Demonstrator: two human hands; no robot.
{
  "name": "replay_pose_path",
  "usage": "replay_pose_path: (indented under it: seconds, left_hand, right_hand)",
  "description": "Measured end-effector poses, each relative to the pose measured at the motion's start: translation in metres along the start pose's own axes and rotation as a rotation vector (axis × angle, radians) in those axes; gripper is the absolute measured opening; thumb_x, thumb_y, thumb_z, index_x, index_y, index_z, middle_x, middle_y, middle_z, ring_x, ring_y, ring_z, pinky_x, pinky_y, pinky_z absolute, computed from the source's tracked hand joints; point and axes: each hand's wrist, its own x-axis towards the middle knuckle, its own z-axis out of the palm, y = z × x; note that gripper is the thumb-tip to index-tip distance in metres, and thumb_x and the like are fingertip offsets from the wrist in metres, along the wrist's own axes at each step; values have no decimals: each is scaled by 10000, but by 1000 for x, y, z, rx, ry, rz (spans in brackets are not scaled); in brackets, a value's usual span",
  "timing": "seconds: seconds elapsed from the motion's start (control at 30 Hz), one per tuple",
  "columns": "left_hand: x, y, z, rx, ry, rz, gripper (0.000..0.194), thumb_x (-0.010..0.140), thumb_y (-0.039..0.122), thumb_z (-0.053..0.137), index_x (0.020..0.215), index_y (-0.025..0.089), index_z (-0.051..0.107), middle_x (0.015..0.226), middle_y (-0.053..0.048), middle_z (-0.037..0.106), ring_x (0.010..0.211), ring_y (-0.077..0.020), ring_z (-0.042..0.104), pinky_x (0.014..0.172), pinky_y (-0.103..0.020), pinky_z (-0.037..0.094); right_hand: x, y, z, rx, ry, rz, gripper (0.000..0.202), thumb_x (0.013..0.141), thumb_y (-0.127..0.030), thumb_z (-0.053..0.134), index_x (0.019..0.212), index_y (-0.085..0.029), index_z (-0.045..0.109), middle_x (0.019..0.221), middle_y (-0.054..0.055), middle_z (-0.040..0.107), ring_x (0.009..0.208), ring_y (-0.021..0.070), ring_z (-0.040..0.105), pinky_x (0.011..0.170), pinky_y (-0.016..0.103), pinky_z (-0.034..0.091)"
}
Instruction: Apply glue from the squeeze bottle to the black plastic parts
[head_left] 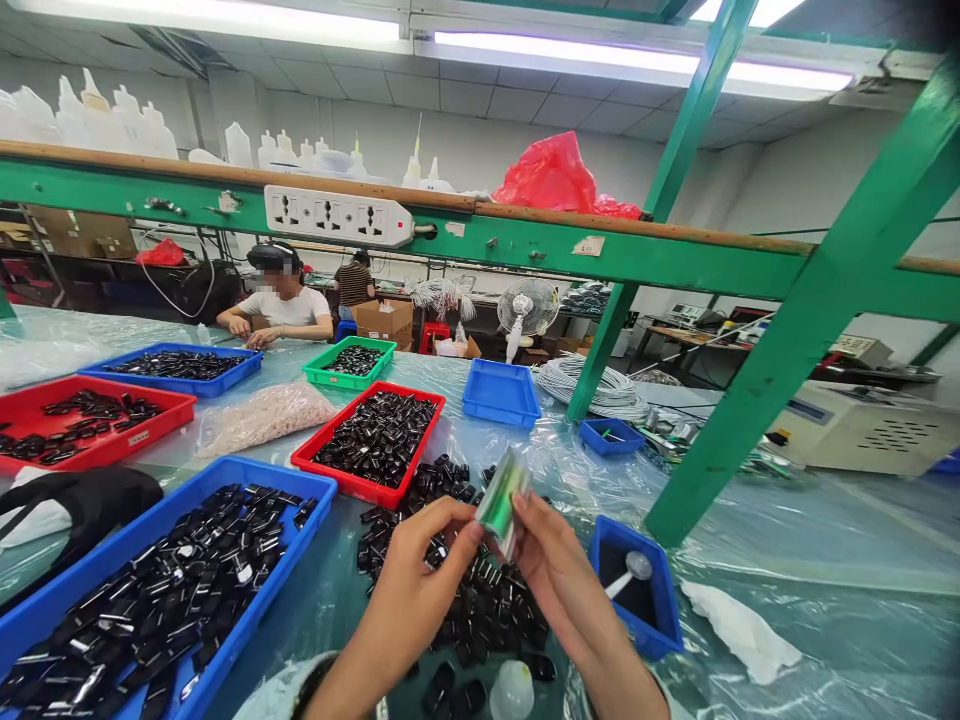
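Note:
A small clear and green piece, blurred, is held up between both hands above a heap of black parts. My left hand pinches its left edge between thumb and index finger. My right hand grips its right side, fingers closed around it. Below the hands, at the near edge of the heap, stands a small translucent bottle. What the fingertips cover on the piece is hidden.
Blue tray with black parts at left; red trays behind. Small blue tray with a white spoon at right, beside white tissue. Green slanted post at right. A person sits across the table.

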Motion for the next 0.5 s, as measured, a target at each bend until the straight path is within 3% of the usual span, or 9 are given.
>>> replay_pose_path:
  seconds: [0.07, 0.17, 0.37, 0.5]
  left_hand:
    - [-2, -2, -2, 22, -54, -23, 177, 933, 322, 485, 1006, 204, 595, 835, 0, 610, 785, -141, 557, 736, -219, 408]
    - [-4, -3, -4, 49, -95, -23, 255, 907, 306, 506, 1143, 214, 535, 874, -16, 608, 826, -162, 557, 767, -249, 419]
    - [3, -7, -3, 46, -106, -18, 177, 875, 302, 589, 1024, 205, 587, 824, 0, 604, 758, -149, 539, 692, -225, 422]
    - [7, -14, -2, 111, -45, 88, 99, 886, 232, 580, 978, 201, 599, 867, -6, 622, 756, -138, 551, 685, -207, 431]
  right_hand:
    - [-3, -4, -2, -84, 27, -129, 312, 700, -426, 822, 902, -214, 715, 764, -9, 652, 677, 103, 568, 613, 154, 483]
    - [-9, -12, -4, -203, 46, -275, 240, 724, -382, 813, 874, -222, 715, 785, -9, 653, 727, 118, 572, 678, 167, 483]
    - [-17, -14, -7, -588, 44, -534, 91, 802, -248, 729, 881, -259, 684, 878, -5, 657, 812, 169, 593, 756, 249, 467]
    - [-18, -13, -4, -824, -49, -673, 137, 873, -179, 642, 939, -299, 645, 966, -20, 621, 918, 163, 575, 820, 254, 443]
